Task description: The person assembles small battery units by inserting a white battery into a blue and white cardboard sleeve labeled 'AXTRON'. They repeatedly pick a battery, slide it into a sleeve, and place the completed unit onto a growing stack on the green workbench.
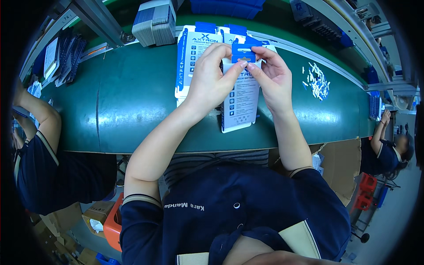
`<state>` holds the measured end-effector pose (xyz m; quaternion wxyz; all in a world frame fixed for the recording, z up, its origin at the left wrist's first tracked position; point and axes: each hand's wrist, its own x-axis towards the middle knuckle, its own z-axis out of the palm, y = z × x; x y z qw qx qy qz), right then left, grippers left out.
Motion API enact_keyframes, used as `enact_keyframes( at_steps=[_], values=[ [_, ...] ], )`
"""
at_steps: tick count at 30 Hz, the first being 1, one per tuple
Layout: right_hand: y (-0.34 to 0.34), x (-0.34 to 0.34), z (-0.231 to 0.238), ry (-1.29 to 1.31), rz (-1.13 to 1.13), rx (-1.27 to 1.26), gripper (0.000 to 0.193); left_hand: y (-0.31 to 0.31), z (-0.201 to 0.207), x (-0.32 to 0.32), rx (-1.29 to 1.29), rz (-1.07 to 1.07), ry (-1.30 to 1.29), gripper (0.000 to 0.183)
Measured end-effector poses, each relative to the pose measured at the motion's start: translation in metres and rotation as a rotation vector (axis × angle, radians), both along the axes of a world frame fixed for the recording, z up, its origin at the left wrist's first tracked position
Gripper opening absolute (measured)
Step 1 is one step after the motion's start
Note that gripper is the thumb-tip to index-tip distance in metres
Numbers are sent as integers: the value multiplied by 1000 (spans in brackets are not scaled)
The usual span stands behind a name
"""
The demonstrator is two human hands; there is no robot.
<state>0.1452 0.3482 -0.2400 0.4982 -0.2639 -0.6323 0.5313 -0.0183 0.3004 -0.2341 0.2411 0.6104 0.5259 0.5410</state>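
A flat white-and-blue retail box [240,106] with a hang-hole tab hangs upright in front of me, above the green table. My left hand [208,75] pinches its blue top flap from the left, thumb at the fold. From the other side my right hand [274,77] grips the same flap, its thumb tip close to the left thumb. Both hands are closed on the box. Behind them lie several similar white-and-blue boxes [180,73], partly hidden by my left hand and the held box.
Small white and blue paper scraps [318,84] are heaped at the right of the table [132,101]. A stack of flat boxes [153,23] stands far left, a blue bin [227,8] at the back. Co-workers sit at both sides. A cardboard carton [340,168] is by my right arm.
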Motion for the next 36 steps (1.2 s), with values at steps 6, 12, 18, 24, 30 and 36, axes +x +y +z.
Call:
enact_keyframes(
  at_steps=[6,12,18,24,30,36],
  values=[
    [-1,1,5,-87,38,58,37,8,-8,-6,12,-51,-177,17],
    [2,7,6,-92,36,20,29,2,1,-3,2,-83,-202,19],
    [-1,3,5,-103,-68,109,28,2,2,-6,0,-114,-205,18],
    [1,4,5,-209,-155,314,28,2,4,-9,57,-122,-131,16],
    [2,3,7,-266,-205,483,22,1,6,-8,121,-104,-76,20],
    [0,0,5,-275,-266,563,18,2,5,-10,144,-73,1,21]
  ],
)
